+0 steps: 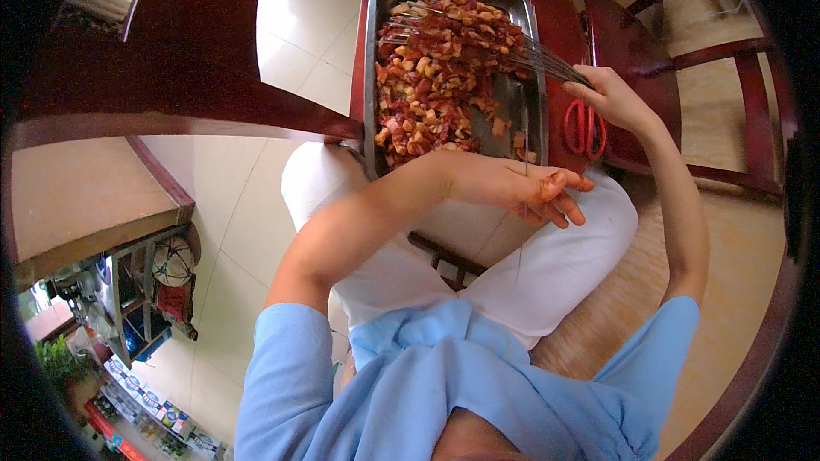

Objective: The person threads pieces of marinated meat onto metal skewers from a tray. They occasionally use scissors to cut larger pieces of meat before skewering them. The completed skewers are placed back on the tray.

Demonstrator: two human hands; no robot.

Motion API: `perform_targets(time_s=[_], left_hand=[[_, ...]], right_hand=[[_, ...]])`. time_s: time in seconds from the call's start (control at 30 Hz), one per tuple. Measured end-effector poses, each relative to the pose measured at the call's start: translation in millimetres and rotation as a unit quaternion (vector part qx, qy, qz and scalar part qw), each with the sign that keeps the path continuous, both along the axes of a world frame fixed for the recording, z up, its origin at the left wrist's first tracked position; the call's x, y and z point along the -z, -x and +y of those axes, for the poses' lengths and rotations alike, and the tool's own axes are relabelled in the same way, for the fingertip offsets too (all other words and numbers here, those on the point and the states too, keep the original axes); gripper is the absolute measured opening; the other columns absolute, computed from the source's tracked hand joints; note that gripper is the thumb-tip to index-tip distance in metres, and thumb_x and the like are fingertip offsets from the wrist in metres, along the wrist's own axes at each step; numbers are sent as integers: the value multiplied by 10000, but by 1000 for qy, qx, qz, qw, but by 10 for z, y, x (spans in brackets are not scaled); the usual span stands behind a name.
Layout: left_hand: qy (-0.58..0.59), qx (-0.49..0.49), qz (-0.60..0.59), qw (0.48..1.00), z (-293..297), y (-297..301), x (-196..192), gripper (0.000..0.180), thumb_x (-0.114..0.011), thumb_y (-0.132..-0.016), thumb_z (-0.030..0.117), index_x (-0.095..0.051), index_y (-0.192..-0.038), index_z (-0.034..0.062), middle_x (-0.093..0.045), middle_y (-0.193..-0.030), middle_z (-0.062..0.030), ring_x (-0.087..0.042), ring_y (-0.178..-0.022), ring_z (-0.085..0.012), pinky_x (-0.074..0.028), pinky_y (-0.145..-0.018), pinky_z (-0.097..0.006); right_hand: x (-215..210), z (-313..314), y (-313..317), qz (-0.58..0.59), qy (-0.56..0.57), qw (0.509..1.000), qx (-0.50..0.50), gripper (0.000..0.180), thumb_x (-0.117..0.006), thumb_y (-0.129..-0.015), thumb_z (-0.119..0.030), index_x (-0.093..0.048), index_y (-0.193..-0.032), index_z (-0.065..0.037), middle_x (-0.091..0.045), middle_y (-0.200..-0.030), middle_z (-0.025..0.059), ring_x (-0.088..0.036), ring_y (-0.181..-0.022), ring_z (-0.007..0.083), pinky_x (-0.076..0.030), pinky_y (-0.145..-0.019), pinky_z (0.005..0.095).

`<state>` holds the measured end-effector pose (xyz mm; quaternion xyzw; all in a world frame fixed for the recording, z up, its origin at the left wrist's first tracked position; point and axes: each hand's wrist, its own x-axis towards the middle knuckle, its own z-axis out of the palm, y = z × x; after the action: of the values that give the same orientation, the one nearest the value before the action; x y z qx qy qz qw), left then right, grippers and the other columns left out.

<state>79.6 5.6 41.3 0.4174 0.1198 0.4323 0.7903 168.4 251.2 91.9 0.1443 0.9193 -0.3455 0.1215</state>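
My right hand (pixel 601 96) is closed round the handle ends of a bundle of metal skewers (pixel 547 60). Their far parts, threaded with red, sauce-coated meat pieces, lie over the tray. Below the tray's right corner is my left hand (pixel 555 195), its fingertips smeared with reddish sauce and its fingers loosely bent. A single thin skewer (pixel 519 260) runs upright through this hand, apparently held by it; the grip itself is partly hidden. Loose marinated meat chunks (pixel 427 111) fill the left of the metal tray (pixel 371 77), and a few pieces lie at its lower right.
Red-handled scissors (pixel 585 130) lie beside the tray on a dark red wooden chair seat (pixel 559 17). Another wooden chair (pixel 632 60) stands at the right. My knees in white trousers (pixel 589 222) flank the tray's near side. A dark table (pixel 188 94) rises at the left.
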Motion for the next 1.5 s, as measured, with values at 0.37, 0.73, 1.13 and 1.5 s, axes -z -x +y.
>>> perform_targets(time_s=[0.37,0.73,1.13,1.5], left_hand=[[1,-21,51,998,26,34,-56,766,-379,-952,638,-212,-1523,155,-489,-1403,-26,-452,-1295,-191,-339,-1059,-368],[8,-33,46,998,32,76,-8,732,-419,-968,579,-203,-1526,157,-505,-1390,-42,-467,-1286,-200,-348,-1060,-368],[61,-392,-87,914,156,500,-33,787,-393,-873,703,-408,-1390,110,-490,-1389,-175,-463,-1298,-316,-365,-1072,-469],[0,-544,159,824,101,511,-2,778,-502,-910,604,-308,-1425,54,-556,-1311,-173,-514,-1242,-287,-396,-1020,-408]], right_hand=[[37,390,499,151,-175,968,-93,193,-577,-942,-232,-560,-1000,-49,-607,-761,118,-573,-677,276,-451,-628,390],[654,675,670,81,-389,913,-95,302,-586,-914,-291,-457,-1129,-122,-645,-981,173,-639,-891,418,-521,-705,521],[49,-916,-456,269,73,932,230,272,-511,-991,-212,-588,-1155,-9,-680,-980,113,-650,-924,176,-501,-840,313],[249,-1502,-383,253,183,909,277,177,-575,-949,-98,-650,-1077,-3,-664,-895,39,-576,-731,78,-482,-671,235]])
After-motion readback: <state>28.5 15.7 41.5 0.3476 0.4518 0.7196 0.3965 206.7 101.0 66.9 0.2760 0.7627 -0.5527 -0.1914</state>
